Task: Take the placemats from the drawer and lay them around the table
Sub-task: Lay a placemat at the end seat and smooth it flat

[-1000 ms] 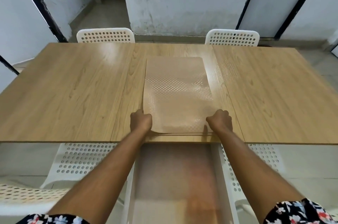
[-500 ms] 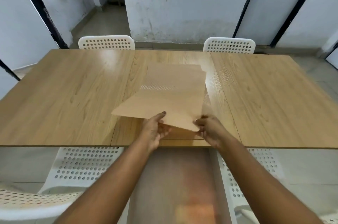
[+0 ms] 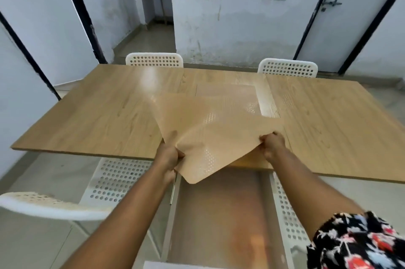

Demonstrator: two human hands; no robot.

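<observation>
A tan, wood-coloured placemat (image 3: 214, 135) is lifted off the table and bent, its near corner hanging over the open drawer (image 3: 219, 220). My left hand (image 3: 169, 155) grips its left edge and my right hand (image 3: 271, 144) grips its right edge. More placemats (image 3: 228, 93) lie flat in a stack on the middle strip of the wooden table (image 3: 98, 115), partly hidden behind the lifted one. The drawer stands pulled out below the table's near edge, and its bottom looks bare.
Two white perforated chairs stand at the far side, the left far chair (image 3: 154, 60) and the right far chair (image 3: 288, 68). Two more sit on my side, a left near chair (image 3: 114, 177) and a right near chair (image 3: 285, 207) flanking the drawer. A white chair back (image 3: 50, 205) juts in at lower left.
Both hands went from pressing the near edge of the flat stack to lifting the top placemat; it has risen, twisted leftward and come toward me. The camera has tilted up.
</observation>
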